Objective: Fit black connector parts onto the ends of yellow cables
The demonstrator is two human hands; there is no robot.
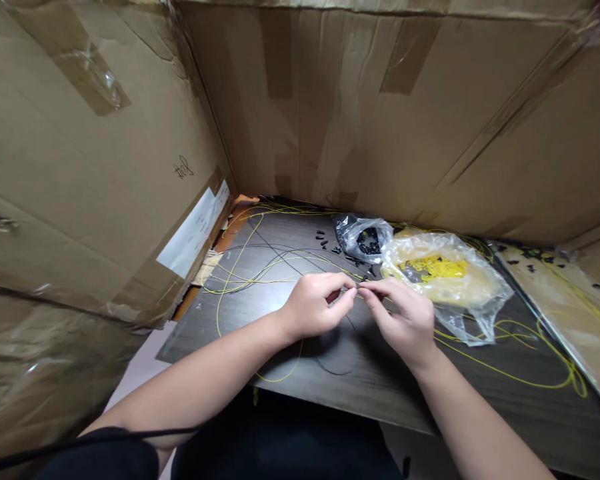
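My left hand (316,303) and my right hand (403,315) meet over the middle of a dark wooden table (280,327). Both pinch a thin yellow cable (240,260) between thumb and fingers, fingertips almost touching. A small dark piece sits at the pinch point; I cannot make out its shape. Loops of yellow and black cable lie spread on the table behind and under my hands.
A clear bag of small black parts (364,239) and a larger clear bag with a yellow label (443,273) lie behind my right hand. Loose black parts (325,241) dot the table. Cardboard boxes (80,167) wall in the left and back. A light board (570,300) lies at right.
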